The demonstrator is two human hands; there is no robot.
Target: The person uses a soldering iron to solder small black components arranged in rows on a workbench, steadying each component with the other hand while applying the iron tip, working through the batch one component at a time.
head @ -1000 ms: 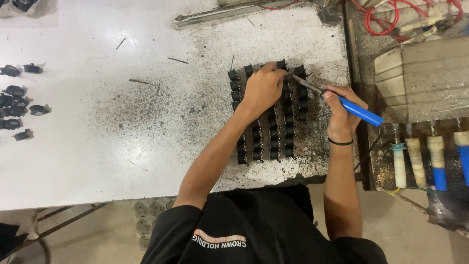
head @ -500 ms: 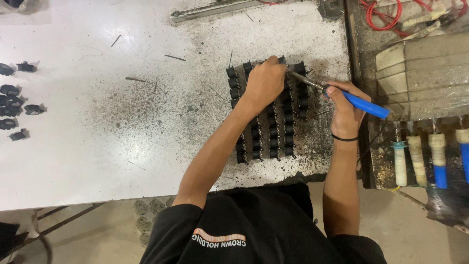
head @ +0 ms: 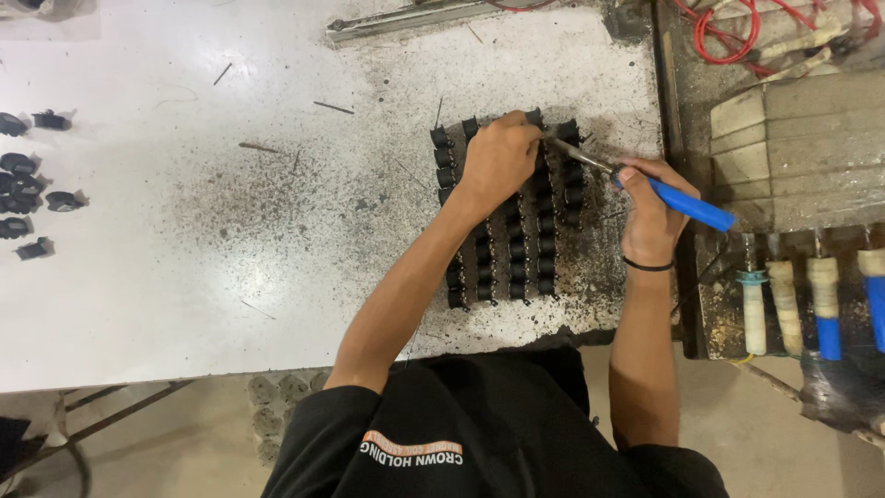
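Black small parts (head: 516, 244) set in tight rows, forming a block on the white counter (head: 184, 277); block sits right of centre, on a soot-speckled, darkened patch of the surface. Rows run away from the body, each part touching the next.

Left hand (head: 498, 161) resting on the far end of the block, fingers curled down over the top rows, grip closed on the parts there; which single part is pinched cannot be told, fingertips hidden. Right hand (head: 650, 217) just beside the block's right edge, grip closed around the blue handle of a soldering iron (head: 687, 205). Metal tip angled up-left, meeting the block right at the left hand's fingers. Black band on the right wrist.

Left edge of counter: loose cluster of similar black parts (head: 28, 184), well apart from the block, scattered rather than in rows. Thin dark wire offcuts and specks strewn across the middle of the surface. Metal bar (head: 415, 17) lying along the far edge.

Right of counter: dark, grimy rack (head: 728, 314) holding several upright tools with pale and blue handles (head: 825, 304), side by side. Above it, stacked pale blocks (head: 802, 148); red cable (head: 728, 28) coiled at the far right corner.

Black shirt of the wearer filling the lower middle of view; floor and table legs visible below.
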